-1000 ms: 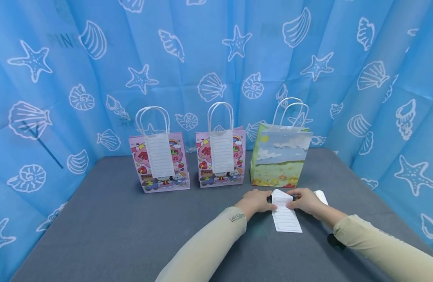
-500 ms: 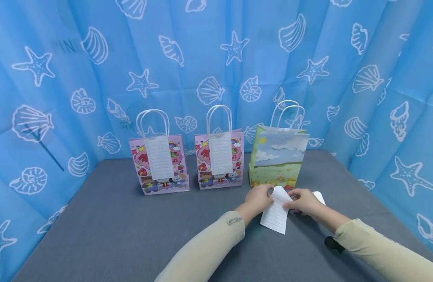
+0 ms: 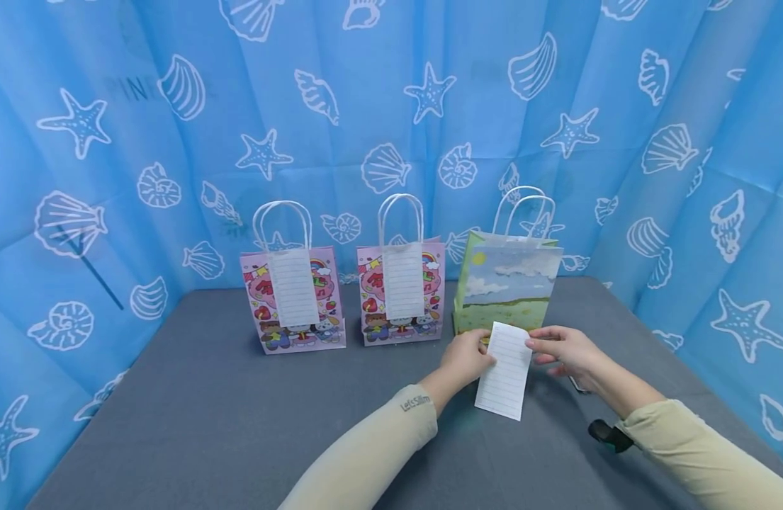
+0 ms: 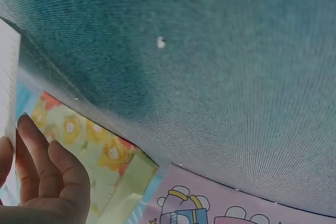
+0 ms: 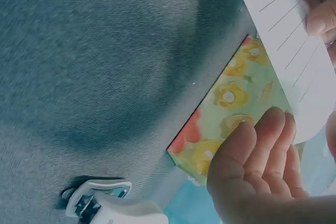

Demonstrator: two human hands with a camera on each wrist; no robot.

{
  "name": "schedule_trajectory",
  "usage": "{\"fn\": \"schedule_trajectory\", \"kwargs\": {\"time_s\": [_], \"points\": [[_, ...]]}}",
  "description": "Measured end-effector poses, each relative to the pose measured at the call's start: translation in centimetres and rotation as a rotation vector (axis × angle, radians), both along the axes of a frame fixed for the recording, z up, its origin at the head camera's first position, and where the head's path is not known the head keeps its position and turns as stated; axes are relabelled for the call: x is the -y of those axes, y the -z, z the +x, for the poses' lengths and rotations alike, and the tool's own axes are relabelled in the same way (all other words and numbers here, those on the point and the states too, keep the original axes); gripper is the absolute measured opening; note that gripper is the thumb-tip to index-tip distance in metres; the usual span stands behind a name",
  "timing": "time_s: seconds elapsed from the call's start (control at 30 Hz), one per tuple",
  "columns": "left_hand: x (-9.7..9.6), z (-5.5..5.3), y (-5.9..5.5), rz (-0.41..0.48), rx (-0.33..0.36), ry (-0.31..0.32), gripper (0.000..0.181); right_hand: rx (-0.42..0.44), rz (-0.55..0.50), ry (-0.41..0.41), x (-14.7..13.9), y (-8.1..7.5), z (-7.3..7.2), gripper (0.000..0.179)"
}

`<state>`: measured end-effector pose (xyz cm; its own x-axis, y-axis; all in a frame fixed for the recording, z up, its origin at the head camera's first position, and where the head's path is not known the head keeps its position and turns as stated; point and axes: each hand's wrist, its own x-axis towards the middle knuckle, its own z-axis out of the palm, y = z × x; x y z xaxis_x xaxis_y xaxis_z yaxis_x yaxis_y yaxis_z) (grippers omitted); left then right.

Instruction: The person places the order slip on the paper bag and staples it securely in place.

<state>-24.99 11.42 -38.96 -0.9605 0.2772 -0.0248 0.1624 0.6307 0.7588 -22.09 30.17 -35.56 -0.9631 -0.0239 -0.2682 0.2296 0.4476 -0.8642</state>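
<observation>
A narrow ruled paper slip (image 3: pixel 506 372) is held upright in front of the green-sided landscape gift bag (image 3: pixel 511 280). My left hand (image 3: pixel 465 356) pinches the slip's left edge, thumb in front. At its top right corner, my right hand (image 3: pixel 568 354) pinches with thumb and fingers. In the right wrist view the slip (image 5: pixel 294 40) covers part of the flowered bag (image 5: pixel 231 98). Below the right hand lies what looks like a white stapler (image 5: pixel 121 208), mostly hidden by that hand in the head view.
Two pink cartoon gift bags stand to the left: one at far left (image 3: pixel 330 312), one in the middle (image 3: pixel 434 304). Each has a ruled slip hanging over its front. A black object (image 3: pixel 610 435) sits by the right forearm. A blue shell-print curtain (image 3: pixel 340 163) hangs behind the grey table (image 3: pixel 238 425).
The slip has been raised and straightened, its face now fully visible. The right hand has shifted slightly right and up to the slip's corner. The bags stay put; the head view shifted a little.
</observation>
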Motion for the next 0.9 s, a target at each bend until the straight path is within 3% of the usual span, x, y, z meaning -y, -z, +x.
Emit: {"fn": "schedule_trajectory", "kwargs": {"time_s": [0.2, 0.43, 0.9], "points": [[0.1, 0.1, -0.3, 0.021, 0.003, 0.001, 0.043, -0.024, -0.037, 0.062, 0.3, -0.3, 0.0, 0.052], [0.0, 0.1, -0.8, 0.006, -0.030, 0.002, 0.039, -0.056, -0.095, 0.131, 0.4, -0.4, 0.0, 0.029], [0.0, -0.4, -3.0, 0.018, -0.103, 0.004, 0.030, -0.210, -0.057, 0.126, 0.2, -2.2, -0.7, 0.021]]}}
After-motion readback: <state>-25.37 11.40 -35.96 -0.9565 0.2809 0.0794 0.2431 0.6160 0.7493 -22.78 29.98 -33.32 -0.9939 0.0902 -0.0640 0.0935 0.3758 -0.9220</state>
